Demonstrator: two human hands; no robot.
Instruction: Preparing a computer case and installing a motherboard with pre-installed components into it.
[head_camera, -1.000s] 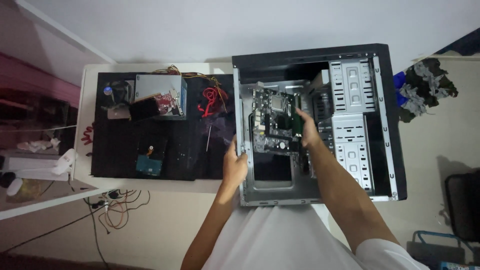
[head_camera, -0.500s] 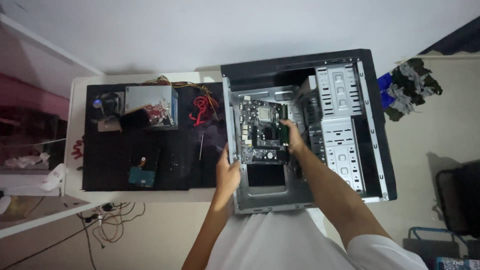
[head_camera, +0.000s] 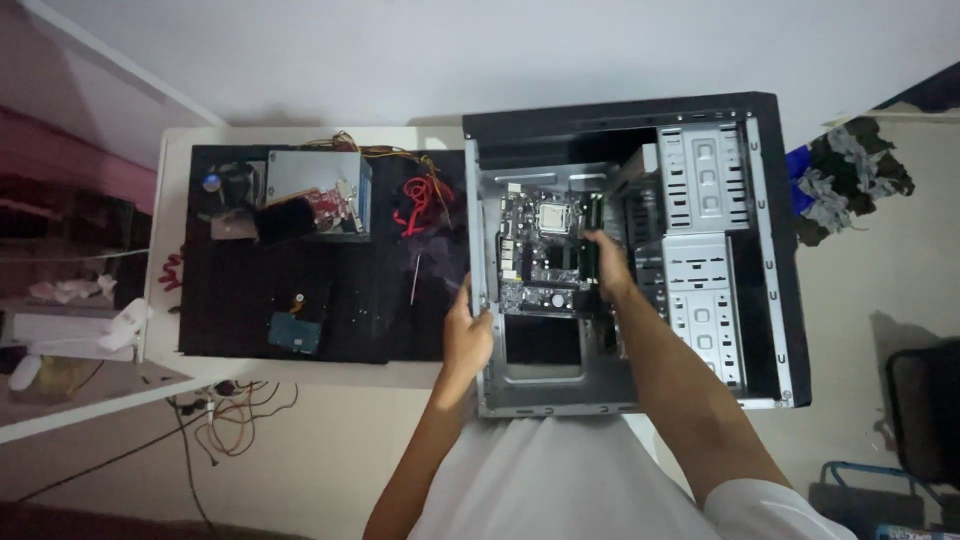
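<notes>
Motherboard (head_camera: 542, 252), now lower inside open case (head_camera: 760, 250): right hand (head_camera: 606, 262) gripping its edge, left hand (head_camera: 466, 335) clasping case wall.

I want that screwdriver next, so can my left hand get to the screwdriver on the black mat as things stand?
Probably yes. The left hand rests on the computer case at its left edge, and the screwdriver lies just beside it on the black mat, with nothing between them. The hand would first have to let go of the case.
</notes>
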